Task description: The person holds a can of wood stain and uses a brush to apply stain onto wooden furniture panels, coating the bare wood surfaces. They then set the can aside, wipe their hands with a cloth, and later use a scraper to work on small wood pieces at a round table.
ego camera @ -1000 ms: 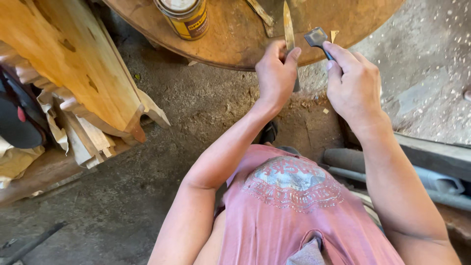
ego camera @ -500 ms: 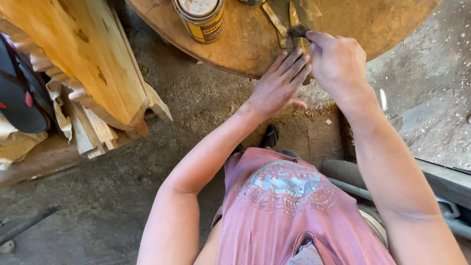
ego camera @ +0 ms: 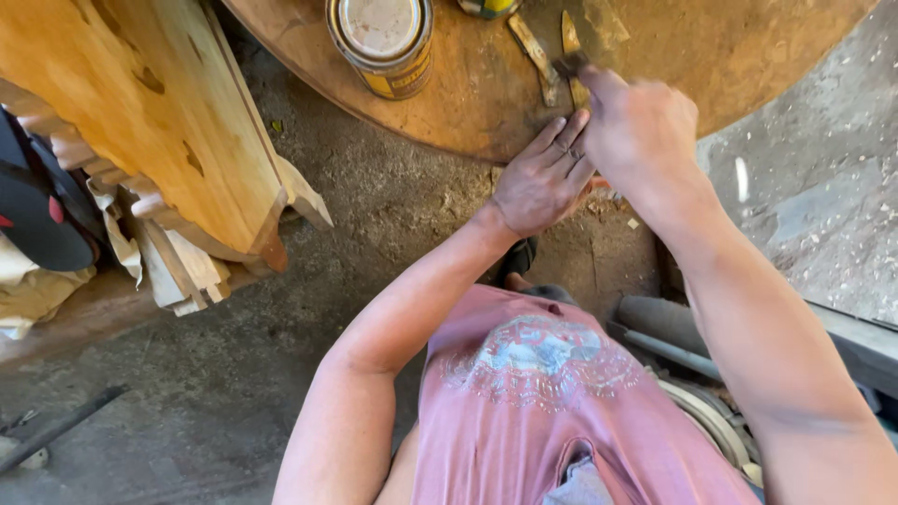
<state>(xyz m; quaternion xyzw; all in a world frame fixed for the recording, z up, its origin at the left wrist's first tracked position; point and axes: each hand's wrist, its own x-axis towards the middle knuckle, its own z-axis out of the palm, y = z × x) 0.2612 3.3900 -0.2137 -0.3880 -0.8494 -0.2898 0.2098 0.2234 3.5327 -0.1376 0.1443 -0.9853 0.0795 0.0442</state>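
— What are your hands doing right now?

— My left hand [ego camera: 541,182] lies flat, fingers spread narrow, pressing at the edge of the round wooden worktop [ego camera: 468,103]. My right hand [ego camera: 641,131] is closed around a small dark tool [ego camera: 569,65]; only its head shows above my knuckles, so I cannot tell what kind of tool it is. It sits against a thin strip of wood [ego camera: 572,56] lying on the worktop, just beyond my left fingertips.

— And around that?

— A second strip [ego camera: 531,51] lies just beside the first. Further left stands a round tin with a yellow side [ego camera: 382,42], lid on. Off the worktop, to my left, carved pale wooden panels [ego camera: 159,122] lean together over the dirt floor [ego camera: 374,224], which is strewn with shavings.

— What could go wrong?

— My left fingers are close to the tool's working end. If the tool slips off the narrow strip, I judge it could catch them. The strip also looks loose; a hard push might skid it toward the tin or off the edge.
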